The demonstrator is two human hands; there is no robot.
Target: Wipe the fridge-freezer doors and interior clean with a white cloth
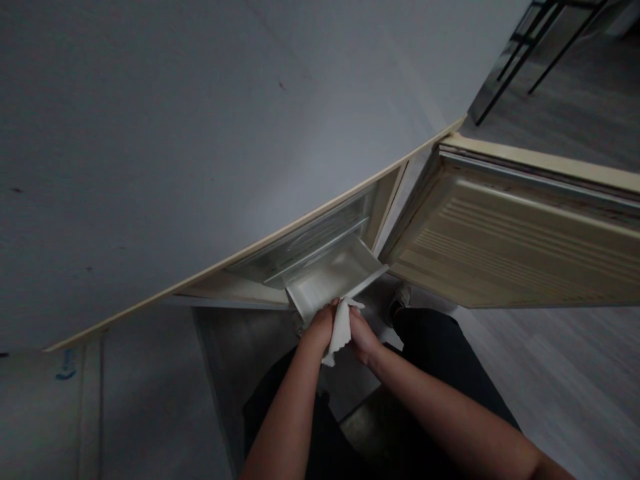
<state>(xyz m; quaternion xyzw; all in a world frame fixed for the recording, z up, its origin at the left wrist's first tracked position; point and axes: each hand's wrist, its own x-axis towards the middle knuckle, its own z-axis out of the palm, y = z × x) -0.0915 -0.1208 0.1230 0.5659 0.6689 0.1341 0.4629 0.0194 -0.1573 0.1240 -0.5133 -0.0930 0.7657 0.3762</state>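
My left hand (323, 323) and my right hand (363, 337) are close together at the front of a pulled-out white drawer (313, 283). Between them hangs a white cloth (341, 328) with a wavy edge, and both hands are closed on it. Most of my fingers are hidden behind the cloth and the backs of the hands. The drawer juts from a low compartment (320, 233) that looks like part of a fridge or freezer. Its inside appears bare where it shows.
A thick cream door (525, 233) with a ribbed inner panel and stained seal stands open at the right. The large grey top surface (225, 133) fills the upper left. A black metal-legged stand (520, 60) is at top right. My legs straddle the grey plank floor (565, 373).
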